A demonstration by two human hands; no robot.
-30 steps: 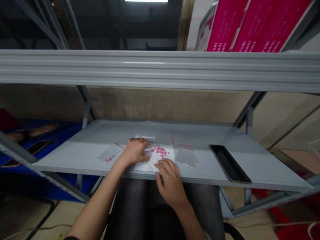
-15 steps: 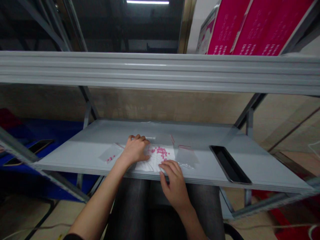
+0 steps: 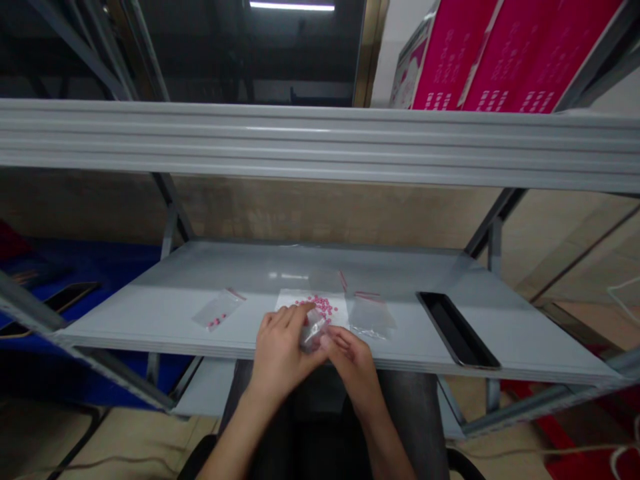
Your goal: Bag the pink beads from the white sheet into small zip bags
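Note:
A small clear plastic bag (image 3: 313,328) is held up between my hands, just above the shelf's front edge. My left hand (image 3: 280,350) is closed around its left side. The fingers of my right hand (image 3: 353,363) pinch its lower right edge. Behind the bag, many small pink pellets (image 3: 324,305) lie on a white sheet of paper (image 3: 286,295), partly hidden by my left fingers. To the left lies a clear zip bag (image 3: 220,310) with a few pink pellets inside. Flat clear zip bags (image 3: 371,313) lie to the right of the paper.
A dark phone-like slab (image 3: 457,330) lies on the grey shelf (image 3: 150,300) at the right. A ridged upper beam (image 3: 320,143) crosses in front above the shelf. Pink boxes (image 3: 490,60) stand on top at the right. Slanted metal legs (image 3: 173,213) flank the shelf.
My left hand has come from the left side of the paper to the front edge, where a clear bag now shows in it. My right hand has closed on that bag.

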